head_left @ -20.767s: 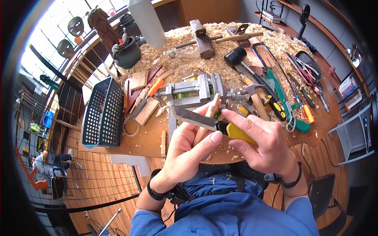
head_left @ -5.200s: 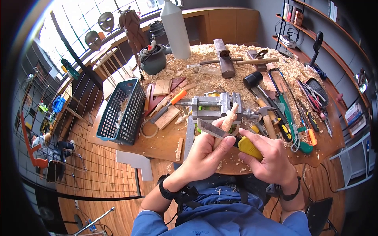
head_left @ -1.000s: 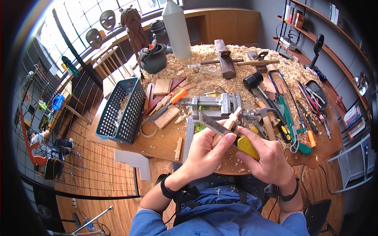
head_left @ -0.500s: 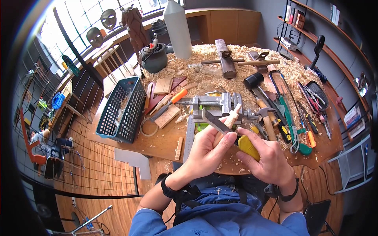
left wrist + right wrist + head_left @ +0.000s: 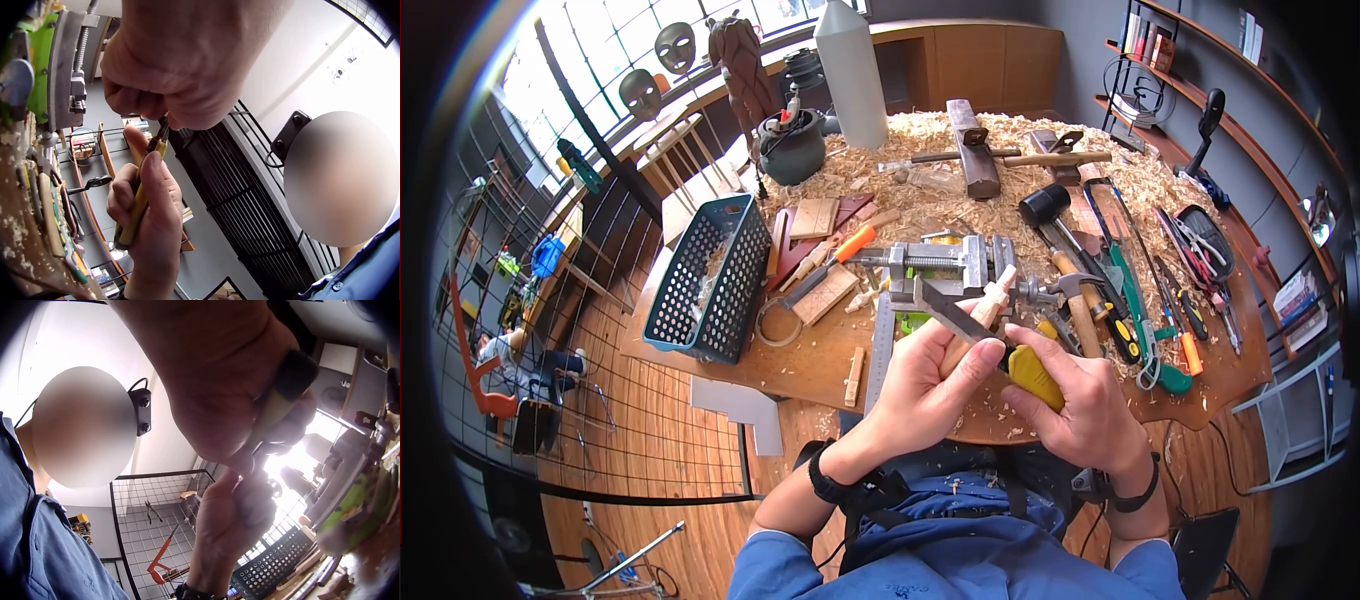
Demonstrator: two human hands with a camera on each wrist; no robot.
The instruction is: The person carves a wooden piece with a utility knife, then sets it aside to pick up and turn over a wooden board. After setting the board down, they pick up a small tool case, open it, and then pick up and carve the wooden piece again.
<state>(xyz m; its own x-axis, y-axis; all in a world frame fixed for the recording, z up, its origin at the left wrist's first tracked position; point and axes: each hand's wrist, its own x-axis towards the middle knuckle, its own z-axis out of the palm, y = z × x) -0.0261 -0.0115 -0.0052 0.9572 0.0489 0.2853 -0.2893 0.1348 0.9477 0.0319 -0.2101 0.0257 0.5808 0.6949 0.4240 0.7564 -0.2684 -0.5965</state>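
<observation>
In the head view my left hand grips a small carved wooden stick, its narrowed end pointing up and away. My right hand holds a yellow utility knife, forefinger stretched along the handle. The long blade crosses the stick just above the left hand, and my left thumb lies at the blade's back near the handle. The left wrist view shows the yellow handle inside the right fingers. In the right wrist view, both hands meet; the stick is hidden there.
Behind the hands stands a metal vise on the shaving-strewn table. A perforated basket is left. Rightward lie a black mallet, a hammer and a green-handled saw. A steel ruler lies near the front edge.
Since a second ago the blade tip has shifted slightly right and the stick has tilted a little. Both hands keep the same hold. Across the longer span the head view has swung left.
</observation>
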